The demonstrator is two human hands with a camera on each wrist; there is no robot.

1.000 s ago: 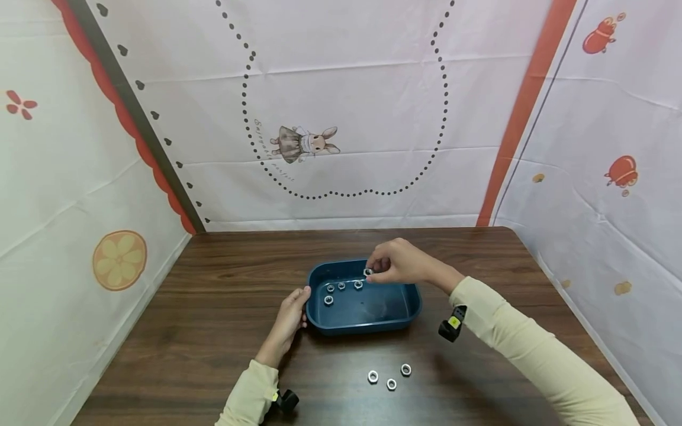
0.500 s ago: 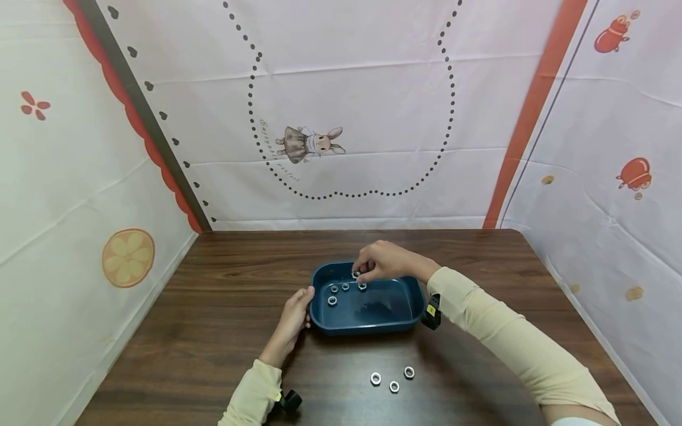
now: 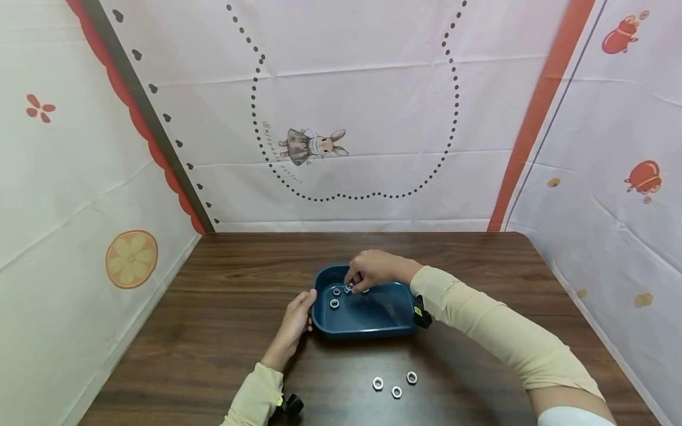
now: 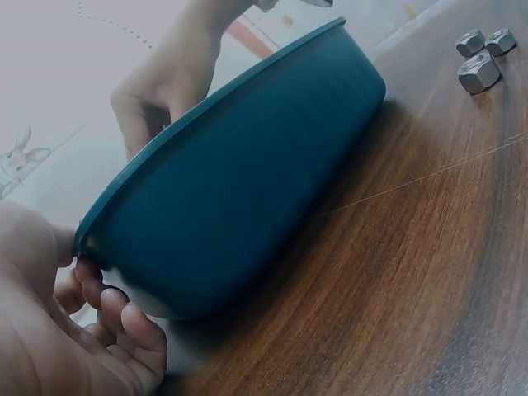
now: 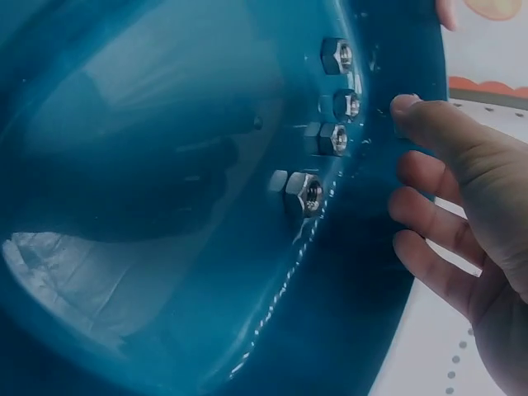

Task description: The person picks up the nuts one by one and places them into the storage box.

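My left hand [image 3: 295, 319] grips the left end of a dark blue plastic tray [image 3: 367, 331], thumb over the rim and fingers curled beneath it, as the left wrist view shows. My right hand [image 3: 377, 267] reaches inside over the far left part. Its thumb and index finger pinch a small metal nut [image 3: 350, 286] low over the tray floor. The right wrist view hides that nut behind the thumb [image 5: 437, 124]. Several hex nuts lie on the floor near the fingers, among them a larger nut [image 5: 304, 194] and another nut [image 3: 334, 303] at the left.
Three loose nuts lie on the brown wooden table [image 3: 229, 331] in front of the tray: a left nut [image 3: 378, 384], a middle nut [image 3: 396, 392] and a right nut [image 3: 412, 377]. Printed white cloth [image 3: 373, 118] hangs behind the table and along both sides.
My right hand has moved left and down into the tray with the pinched nut, now low beside the other nuts. The left hand keeps its grip on the tray's left end.
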